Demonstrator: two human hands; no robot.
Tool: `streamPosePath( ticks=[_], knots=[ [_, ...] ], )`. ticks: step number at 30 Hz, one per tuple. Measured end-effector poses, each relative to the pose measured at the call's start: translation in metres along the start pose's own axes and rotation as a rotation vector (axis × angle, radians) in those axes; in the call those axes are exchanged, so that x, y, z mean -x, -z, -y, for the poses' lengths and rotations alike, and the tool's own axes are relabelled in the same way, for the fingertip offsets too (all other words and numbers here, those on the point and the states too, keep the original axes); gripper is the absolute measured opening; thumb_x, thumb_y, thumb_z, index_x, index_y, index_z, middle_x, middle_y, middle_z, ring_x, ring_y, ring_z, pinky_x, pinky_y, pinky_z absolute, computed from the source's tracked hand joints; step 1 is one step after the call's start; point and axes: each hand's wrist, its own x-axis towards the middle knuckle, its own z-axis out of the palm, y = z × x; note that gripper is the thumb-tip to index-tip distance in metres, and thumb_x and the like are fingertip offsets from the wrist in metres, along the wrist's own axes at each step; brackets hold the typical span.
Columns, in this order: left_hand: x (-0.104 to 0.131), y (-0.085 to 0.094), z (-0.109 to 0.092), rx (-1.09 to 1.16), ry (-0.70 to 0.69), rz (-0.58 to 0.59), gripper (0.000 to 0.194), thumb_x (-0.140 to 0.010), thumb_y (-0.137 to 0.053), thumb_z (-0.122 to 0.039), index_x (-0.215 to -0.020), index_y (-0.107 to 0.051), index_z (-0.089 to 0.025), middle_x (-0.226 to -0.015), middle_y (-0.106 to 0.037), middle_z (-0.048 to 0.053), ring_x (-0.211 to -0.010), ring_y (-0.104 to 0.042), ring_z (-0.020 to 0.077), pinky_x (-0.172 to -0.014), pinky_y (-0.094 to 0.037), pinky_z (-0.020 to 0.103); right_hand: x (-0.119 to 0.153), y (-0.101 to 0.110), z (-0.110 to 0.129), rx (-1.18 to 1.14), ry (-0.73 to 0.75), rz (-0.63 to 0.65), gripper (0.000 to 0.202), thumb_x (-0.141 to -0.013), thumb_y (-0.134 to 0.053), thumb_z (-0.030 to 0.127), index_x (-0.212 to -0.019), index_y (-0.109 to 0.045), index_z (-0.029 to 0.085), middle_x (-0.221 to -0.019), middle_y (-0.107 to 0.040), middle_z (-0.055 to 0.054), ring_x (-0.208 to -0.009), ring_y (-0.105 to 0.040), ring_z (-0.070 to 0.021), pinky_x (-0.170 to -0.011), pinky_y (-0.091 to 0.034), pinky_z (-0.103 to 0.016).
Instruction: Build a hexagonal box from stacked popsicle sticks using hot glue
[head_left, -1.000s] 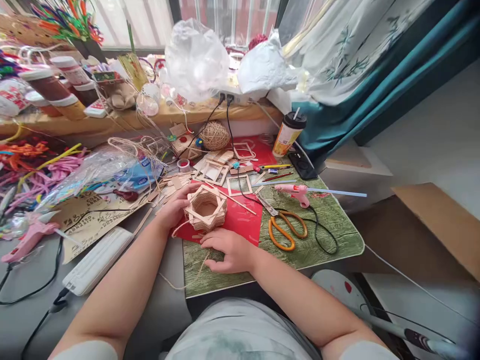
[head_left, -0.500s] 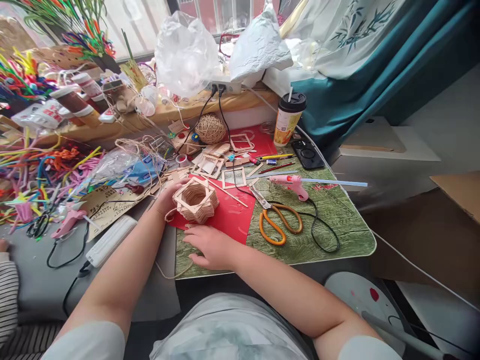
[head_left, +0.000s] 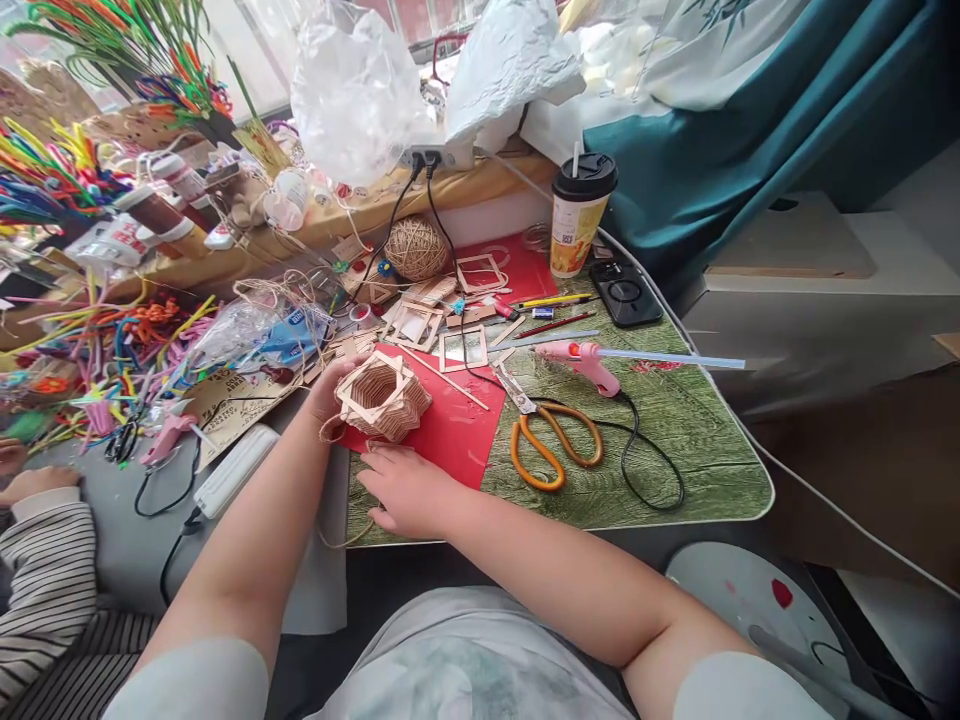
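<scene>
From my end, the right hand lies palm-down at the near side of the stick pot; I can't tell whether it pinches anything. The left hand braces the pot's left side, its grip hidden. I'd steady the stack lightly, without squeezing. It's upright on red sheet; the cluttered bench reaches toward a teal curtain.

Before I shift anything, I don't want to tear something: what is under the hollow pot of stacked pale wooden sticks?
A flat red sheet shows along the right side of the pot; what lies directly beneath is covered.
</scene>
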Motion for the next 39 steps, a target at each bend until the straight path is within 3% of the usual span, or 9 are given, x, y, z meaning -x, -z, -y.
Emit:
streamPosePath(
  ticks=[6,13,23,26,29,31,33,36,39],
  knots=[
    [0.0,0.001,0.0,-0.029,-0.011,-0.083,0.043,-0.079,-0.073,-0.033,-0.116,-0.075,-0.012,-0.101,-0.082,0.011,-0.09,-0.079,0.0281,-0.089,-0.065,0.039,0.0,-0.003,0.0,0.005,0.003,-0.013,0.045,-0.096,-0.074,0.038,-0.129,-0.065,0.008,-0.15,-0.061,-0.024,-0.152,-0.047,-0.0377,-0.128,-0.04,-0.049],
    [0.003,-0.005,0.002,-0.031,-0.023,-0.092,0.041,-0.082,-0.074,-0.037,-0.116,-0.076,-0.014,-0.107,-0.082,0.011,-0.095,-0.079,0.0276,-0.089,-0.064,0.038,0.003,-0.002,-0.002,-0.058,0.008,-0.007,0.039,-0.098,-0.071,0.035,-0.128,-0.065,0.01,-0.15,-0.062,-0.021,-0.15,-0.05,-0.0349,-0.129,-0.038,-0.049],
    [0.012,-0.01,0.005,-0.04,-0.032,-0.03,0.053,-0.079,-0.082,-0.046,-0.122,-0.075,-0.016,-0.116,-0.08,0.013,-0.106,-0.077,0.0347,-0.1,-0.059,0.048,0.002,0.013,-0.003,-0.383,-0.091,-0.077,0.027,-0.096,-0.067,0.026,-0.121,-0.072,0.017,-0.137,-0.074,-0.014,-0.131,-0.065,-0.0271,-0.12,-0.048,-0.044],
    [0.013,-0.012,0.002,-0.075,-0.014,-0.023,0.056,-0.076,-0.084,-0.043,-0.125,-0.075,-0.016,-0.119,-0.08,0.014,-0.109,-0.076,0.035,-0.103,-0.057,0.049,0.003,0.021,-0.001,-0.441,-0.089,-0.203,0.015,-0.097,-0.062,0.024,-0.109,-0.072,0.021,-0.118,-0.08,-0.01,-0.115,-0.071,-0.024,-0.108,-0.055,-0.042],
    [0.011,-0.016,-0.004,-0.112,0.018,-0.009,0.055,-0.075,-0.084,-0.04,-0.123,-0.077,-0.015,-0.118,-0.08,0.015,-0.106,-0.077,0.0343,-0.101,-0.058,0.047,0.008,0.034,-0.001,-0.486,-0.177,-0.502,0.01,-0.098,-0.058,0.021,-0.102,-0.066,0.025,-0.096,-0.075,-0.004,-0.094,-0.071,-0.0213,-0.093,-0.06,-0.04],
    [0.01,-0.02,-0.008,-0.134,0.037,0.008,0.051,-0.076,-0.083,-0.038,-0.121,-0.078,-0.014,-0.116,-0.08,0.015,-0.104,-0.077,0.0336,-0.098,-0.059,0.046,0.01,0.04,-0.003,-0.505,-0.317,-0.727,0.015,-0.097,-0.059,0.021,-0.111,-0.063,0.026,-0.103,-0.07,-0.006,-0.099,-0.069,-0.0223,-0.095,-0.06,-0.042],
    [0.012,-0.024,-0.011,-0.15,0.049,0.03,0.05,-0.077,-0.083,-0.036,-0.122,-0.078,-0.014,-0.116,-0.08,0.016,-0.103,-0.078,0.0334,-0.097,-0.06,0.045,0.011,0.043,-0.007,-0.523,-0.454,-0.842,0.028,-0.098,-0.059,0.022,-0.126,-0.059,0.025,-0.121,-0.066,-0.01,-0.117,-0.066,-0.025,-0.104,-0.059,-0.047],
    [0.016,-0.031,-0.013,-0.145,0.037,0.07,0.055,-0.079,-0.081,-0.042,-0.127,-0.076,-0.014,-0.122,-0.078,0.018,-0.11,-0.076,0.0364,-0.101,-0.059,0.048,0.01,0.041,-0.013,-0.533,-0.542,-0.815,0.046,-0.099,-0.061,0.025,-0.144,-0.051,0.026,-0.147,-0.057,-0.014,-0.14,-0.056,-0.029,-0.116,-0.053,-0.054],
    [0.019,-0.036,-0.014,-0.111,0.007,0.105,0.064,-0.08,-0.078,-0.055,-0.132,-0.074,-0.018,-0.131,-0.075,0.017,-0.118,-0.073,0.0406,-0.105,-0.058,0.053,0.009,0.035,-0.014,-0.501,-0.535,-0.734,0.06,-0.098,-0.063,0.024,-0.155,-0.044,0.028,-0.161,-0.048,-0.015,-0.152,-0.047,-0.0315,-0.126,-0.044,-0.06]
  ],
)
